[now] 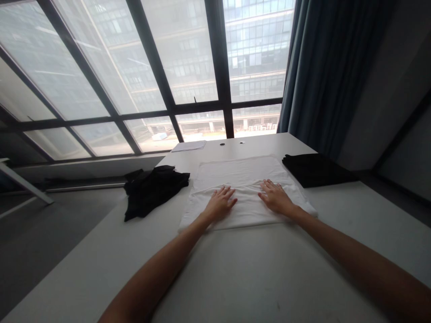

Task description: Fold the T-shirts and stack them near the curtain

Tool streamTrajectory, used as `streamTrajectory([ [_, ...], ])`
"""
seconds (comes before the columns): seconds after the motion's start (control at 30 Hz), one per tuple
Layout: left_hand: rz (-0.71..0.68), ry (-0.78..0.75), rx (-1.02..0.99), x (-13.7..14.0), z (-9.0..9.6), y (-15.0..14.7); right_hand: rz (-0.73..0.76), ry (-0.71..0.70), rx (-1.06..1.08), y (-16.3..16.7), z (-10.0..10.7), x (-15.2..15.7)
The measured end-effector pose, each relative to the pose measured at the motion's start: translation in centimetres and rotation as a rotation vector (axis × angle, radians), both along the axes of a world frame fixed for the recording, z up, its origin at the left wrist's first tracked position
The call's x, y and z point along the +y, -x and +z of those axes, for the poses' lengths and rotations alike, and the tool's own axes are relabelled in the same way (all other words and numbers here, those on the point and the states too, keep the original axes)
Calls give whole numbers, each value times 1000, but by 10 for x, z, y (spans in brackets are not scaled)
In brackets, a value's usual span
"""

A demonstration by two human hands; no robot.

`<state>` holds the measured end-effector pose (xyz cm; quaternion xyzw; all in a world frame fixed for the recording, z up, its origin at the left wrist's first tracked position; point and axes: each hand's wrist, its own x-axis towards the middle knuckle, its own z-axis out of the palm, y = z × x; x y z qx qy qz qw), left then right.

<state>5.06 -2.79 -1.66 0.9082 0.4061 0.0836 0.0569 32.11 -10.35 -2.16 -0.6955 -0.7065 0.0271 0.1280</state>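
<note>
A white cloth garment (242, 168) lies spread in a rough rectangle on the white table, with wrinkles running across its middle. My left hand (220, 202) rests flat on its left half, fingers stretched out and apart. On the right half lies my right hand (275, 197), palm down with the fingers spread. Neither hand grips the fabric. Whether the garment is a shirt or another kind, I cannot tell.
A crumpled black garment (153, 188) lies at the table's left edge. To the right sits a folded black cloth (316, 169). Papers (189, 146) lie at the far left corner of the table (235, 273). Windows and a blue curtain (323, 80) stand behind.
</note>
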Motion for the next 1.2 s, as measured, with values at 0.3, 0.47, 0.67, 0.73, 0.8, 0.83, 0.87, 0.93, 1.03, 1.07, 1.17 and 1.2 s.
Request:
streamTrajectory([
  [0.3,72,-19,36,26,-20,-1,5,19,35,1,-25,35],
  [0.47,101,-26,-25,24,-12,-1,-18,-172,88,-3,-19,29],
  [0.67,409,-66,-68,54,22,64,-215,-271,116,-74,-2,30],
  [0.73,515,-33,-38,67,28,89,-315,-191,95,-101,-4,30],
  [0.8,561,25,-15,77,28,105,-370,-124,96,-118,-9,31],
  [0.83,564,50,-11,81,27,110,-379,-108,103,-123,-11,32],
  [0.87,557,68,-12,85,25,111,-382,-102,112,-125,-13,34],
  [0.93,533,82,-27,89,20,110,-384,-98,128,-124,-15,38],
  [1.03,488,79,-57,91,14,105,-377,-90,150,-120,-14,43],
  [1.07,472,73,-68,91,12,105,-369,-89,157,-119,-14,44],
  [1.17,434,36,-109,91,6,107,-347,-92,180,-117,-12,45],
  [1.2,425,19,-125,90,4,108,-344,-94,189,-116,-11,45],
])
